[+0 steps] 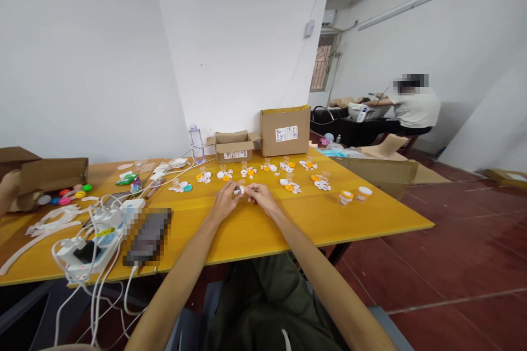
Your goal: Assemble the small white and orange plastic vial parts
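— While you look from the left, what has your left hand (224,203) got?

— Its grip is pinched shut on a small white piece (239,191), held just above the counter (255,230) near the middle; my right hand (259,197) pinches the same piece from the other side.

— How does it handle?

— Light, stiff plastic, I judge, and smooth enough to slip. Fingertips on its edges seem best.

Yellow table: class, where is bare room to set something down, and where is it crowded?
Bare: the yellow table strip near its front edge, right of the right hand. Crowded: small parts behind both hands; cables left of the left hand.
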Demonstrator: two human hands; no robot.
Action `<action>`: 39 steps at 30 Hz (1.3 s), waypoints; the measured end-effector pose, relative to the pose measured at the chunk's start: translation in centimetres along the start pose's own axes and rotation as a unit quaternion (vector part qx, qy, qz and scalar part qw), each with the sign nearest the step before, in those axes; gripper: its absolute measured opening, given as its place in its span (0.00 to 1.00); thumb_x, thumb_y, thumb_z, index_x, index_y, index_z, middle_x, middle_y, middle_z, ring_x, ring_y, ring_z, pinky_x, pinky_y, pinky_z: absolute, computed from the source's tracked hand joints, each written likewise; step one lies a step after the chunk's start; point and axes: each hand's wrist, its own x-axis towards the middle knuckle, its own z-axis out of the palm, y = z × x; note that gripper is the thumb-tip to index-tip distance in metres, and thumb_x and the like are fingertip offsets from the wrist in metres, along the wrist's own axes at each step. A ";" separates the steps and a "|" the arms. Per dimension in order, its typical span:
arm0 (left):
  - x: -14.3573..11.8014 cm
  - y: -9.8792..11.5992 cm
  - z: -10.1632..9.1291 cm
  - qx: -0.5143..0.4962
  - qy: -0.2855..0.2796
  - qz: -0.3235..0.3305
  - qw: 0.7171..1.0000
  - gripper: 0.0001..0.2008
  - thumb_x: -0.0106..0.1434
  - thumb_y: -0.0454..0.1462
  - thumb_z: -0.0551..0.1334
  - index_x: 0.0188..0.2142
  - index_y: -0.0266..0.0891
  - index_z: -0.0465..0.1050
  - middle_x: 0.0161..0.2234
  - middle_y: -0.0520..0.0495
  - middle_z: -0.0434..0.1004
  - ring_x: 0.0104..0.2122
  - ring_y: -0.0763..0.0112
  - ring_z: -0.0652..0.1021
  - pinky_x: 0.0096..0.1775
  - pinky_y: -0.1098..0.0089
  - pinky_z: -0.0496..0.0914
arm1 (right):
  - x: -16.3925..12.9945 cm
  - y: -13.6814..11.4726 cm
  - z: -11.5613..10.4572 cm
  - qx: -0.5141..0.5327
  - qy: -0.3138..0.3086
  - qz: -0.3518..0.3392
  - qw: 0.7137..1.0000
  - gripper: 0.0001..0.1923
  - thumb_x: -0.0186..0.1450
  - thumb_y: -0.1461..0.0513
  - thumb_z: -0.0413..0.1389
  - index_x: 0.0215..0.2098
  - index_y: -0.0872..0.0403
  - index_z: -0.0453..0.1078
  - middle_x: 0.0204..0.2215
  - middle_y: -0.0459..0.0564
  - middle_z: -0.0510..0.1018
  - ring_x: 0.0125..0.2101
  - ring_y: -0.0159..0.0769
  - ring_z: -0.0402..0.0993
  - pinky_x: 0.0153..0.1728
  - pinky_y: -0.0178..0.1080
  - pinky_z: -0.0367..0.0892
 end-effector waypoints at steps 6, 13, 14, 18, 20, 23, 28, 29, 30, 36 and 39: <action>0.1 0.1 0.1 -0.013 -0.010 -0.011 1.000 0.16 0.58 0.32 0.66 0.46 0.44 0.72 0.39 0.49 0.76 0.39 0.65 0.77 0.43 0.66 0.72 | 0.0 0.0 0.1 0.002 0.009 0.002 1.000 0.21 0.52 0.44 0.64 0.27 0.53 0.74 0.16 0.44 0.73 0.17 0.29 0.65 0.18 0.32 0.57; 0.0 0.4 0.2 -0.022 -0.019 -0.022 0.999 0.20 0.57 0.34 0.68 0.49 0.44 0.70 0.43 0.46 0.78 0.42 0.62 0.78 0.45 0.64 0.73 | -0.2 -0.5 0.2 0.021 0.028 0.000 0.999 0.23 0.49 0.43 0.65 0.26 0.53 0.74 0.16 0.44 0.72 0.18 0.30 0.65 0.20 0.33 0.57; 0.1 0.5 0.2 -0.023 -0.017 -0.025 0.999 0.18 0.58 0.35 0.68 0.48 0.43 0.70 0.42 0.47 0.78 0.41 0.63 0.78 0.44 0.64 0.73 | -0.2 -0.6 0.3 0.025 0.029 0.000 0.999 0.23 0.48 0.43 0.66 0.26 0.53 0.73 0.17 0.44 0.73 0.18 0.30 0.66 0.20 0.33 0.58; 0.2 0.9 0.1 -0.018 -0.008 -0.041 0.999 0.09 0.62 0.39 0.65 0.42 0.42 0.72 0.36 0.48 0.78 0.36 0.65 0.78 0.40 0.66 0.72 | -0.3 -0.8 0.4 0.030 0.033 0.005 0.999 0.24 0.45 0.42 0.66 0.24 0.53 0.72 0.19 0.45 0.75 0.18 0.29 0.66 0.20 0.33 0.58; 0.3 1.0 0.0 -0.009 -0.005 -0.046 0.999 0.05 0.62 0.39 0.64 0.38 0.41 0.73 0.34 0.48 0.77 0.34 0.66 0.77 0.38 0.67 0.72 | -0.3 -0.8 0.4 0.022 0.030 0.004 0.999 0.24 0.46 0.43 0.66 0.24 0.53 0.72 0.19 0.45 0.75 0.18 0.28 0.66 0.19 0.32 0.57; 0.4 0.9 0.0 -0.002 -0.003 -0.047 0.999 0.04 0.62 0.38 0.64 0.36 0.41 0.73 0.33 0.49 0.77 0.33 0.67 0.76 0.37 0.68 0.72 | -0.3 -0.7 0.4 0.017 0.032 0.007 0.999 0.23 0.47 0.44 0.66 0.24 0.54 0.73 0.18 0.45 0.74 0.18 0.29 0.66 0.18 0.32 0.57; 0.3 0.5 0.0 0.001 0.000 -0.028 1.000 0.05 0.61 0.37 0.65 0.37 0.42 0.74 0.33 0.50 0.77 0.34 0.67 0.76 0.38 0.68 0.71 | -0.3 -0.7 0.5 0.024 0.034 0.011 0.999 0.21 0.47 0.45 0.67 0.24 0.54 0.73 0.17 0.44 0.73 0.17 0.29 0.65 0.17 0.32 0.56; 0.3 0.4 0.0 0.002 0.001 -0.023 1.000 0.05 0.61 0.37 0.65 0.37 0.42 0.73 0.34 0.50 0.77 0.34 0.67 0.76 0.38 0.68 0.71 | -0.3 -0.8 0.5 0.025 0.033 0.011 0.999 0.21 0.47 0.46 0.67 0.24 0.53 0.73 0.16 0.43 0.73 0.17 0.28 0.65 0.17 0.32 0.56; 0.2 0.3 0.1 0.004 0.002 -0.018 1.000 0.05 0.61 0.36 0.65 0.38 0.42 0.73 0.34 0.50 0.76 0.34 0.67 0.76 0.38 0.68 0.71 | -0.3 -0.9 0.5 0.026 0.031 0.011 0.999 0.20 0.47 0.46 0.67 0.24 0.53 0.73 0.16 0.43 0.73 0.17 0.28 0.65 0.17 0.32 0.55; 0.2 -0.3 0.3 0.010 0.006 0.004 1.000 0.07 0.61 0.36 0.65 0.40 0.42 0.73 0.35 0.50 0.76 0.34 0.67 0.76 0.39 0.68 0.72 | -0.5 -1.2 0.6 0.026 0.035 0.018 0.999 0.20 0.46 0.47 0.67 0.25 0.54 0.74 0.18 0.44 0.75 0.16 0.27 0.64 0.17 0.31 0.54; 0.2 -0.5 0.3 0.016 0.005 0.008 1.000 0.07 0.62 0.36 0.65 0.41 0.43 0.73 0.35 0.50 0.75 0.35 0.67 0.76 0.39 0.68 0.72 | -0.5 -1.2 0.6 0.028 0.035 0.020 0.999 0.20 0.46 0.47 0.67 0.26 0.54 0.74 0.18 0.44 0.75 0.17 0.27 0.65 0.17 0.31 0.55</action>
